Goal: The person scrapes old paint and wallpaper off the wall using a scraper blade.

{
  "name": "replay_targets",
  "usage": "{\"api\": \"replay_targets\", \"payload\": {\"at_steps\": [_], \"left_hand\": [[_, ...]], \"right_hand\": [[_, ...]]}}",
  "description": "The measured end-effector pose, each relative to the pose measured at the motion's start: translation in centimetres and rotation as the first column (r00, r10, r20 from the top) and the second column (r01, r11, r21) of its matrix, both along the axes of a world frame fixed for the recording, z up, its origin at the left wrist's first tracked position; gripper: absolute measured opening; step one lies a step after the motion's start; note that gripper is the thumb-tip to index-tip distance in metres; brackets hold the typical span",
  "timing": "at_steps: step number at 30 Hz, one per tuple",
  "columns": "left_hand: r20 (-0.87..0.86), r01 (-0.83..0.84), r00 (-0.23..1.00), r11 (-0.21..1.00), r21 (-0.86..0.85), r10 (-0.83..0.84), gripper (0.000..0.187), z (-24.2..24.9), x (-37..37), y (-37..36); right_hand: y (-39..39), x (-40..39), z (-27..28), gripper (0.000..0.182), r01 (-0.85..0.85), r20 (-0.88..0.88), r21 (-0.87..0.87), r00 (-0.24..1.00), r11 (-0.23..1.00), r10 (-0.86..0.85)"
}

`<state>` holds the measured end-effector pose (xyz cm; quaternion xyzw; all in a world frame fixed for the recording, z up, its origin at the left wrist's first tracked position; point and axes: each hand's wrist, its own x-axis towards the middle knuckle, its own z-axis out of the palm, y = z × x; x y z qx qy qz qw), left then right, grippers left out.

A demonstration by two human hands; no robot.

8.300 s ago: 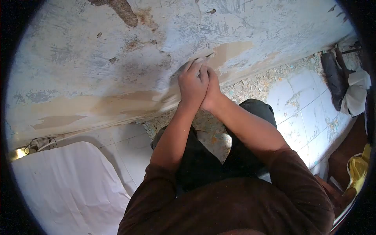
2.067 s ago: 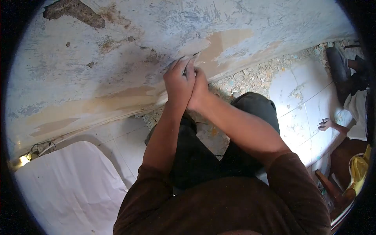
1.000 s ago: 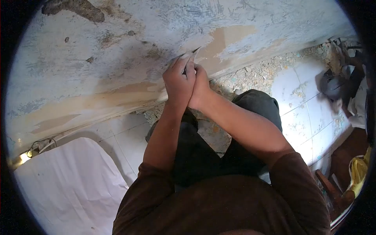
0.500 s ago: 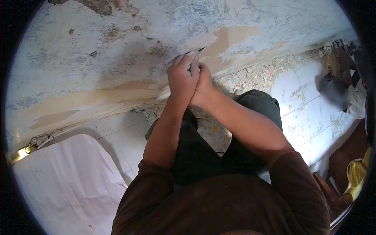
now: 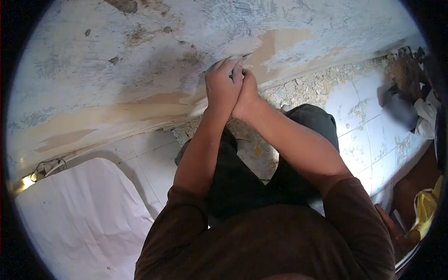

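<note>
My left hand [image 5: 224, 86] and my right hand [image 5: 248, 89] are pressed together low against the wall [image 5: 186, 28], fingers closed. A thin dark edge, apparently the blade of a scraper [image 5: 248, 54], sticks out past the fingertips on the wall's surface. Its handle is hidden inside my grip. Around the hands the wall is white and scuffed, with a bare tan patch [image 5: 275, 44] just right of the fingertips. Another tan strip [image 5: 163, 99] runs to the left, near the foot of the wall.
Chips and flakes of debris [image 5: 308, 88] lie along the wall's foot, over white floor tiles [image 5: 364, 107]. At lower left is a white sheet [image 5: 84, 214], with a cable [image 5: 49, 165] beyond it. A blurred dark object [image 5: 400, 109] and a yellow bag [image 5: 424, 210] are at the right.
Both hands, still joined, appear slightly farther right and higher. The whole view has shifted a little the same way, so movement along the wall is small.
</note>
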<state>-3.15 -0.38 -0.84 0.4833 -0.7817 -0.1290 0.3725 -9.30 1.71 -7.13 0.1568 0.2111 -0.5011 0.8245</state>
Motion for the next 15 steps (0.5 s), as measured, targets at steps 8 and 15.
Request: {"api": "replay_targets", "payload": {"at_steps": [8, 15], "left_hand": [[0.001, -0.029, 1.0, 0.999, 0.013, 0.029, 0.015, 0.7, 0.8, 0.6], [-0.019, -0.023, 1.0, 0.998, 0.062, 0.024, 0.018, 3.6, 3.8, 1.6]], "right_hand": [[0.5, 0.7, 1.4, 0.042, 0.029, 0.176, -0.072, 0.984, 0.997, -0.016], [0.7, 2.4, 4.5, 0.044, -0.227, -0.302, -0.132, 0.936, 0.965, 0.179]]}}
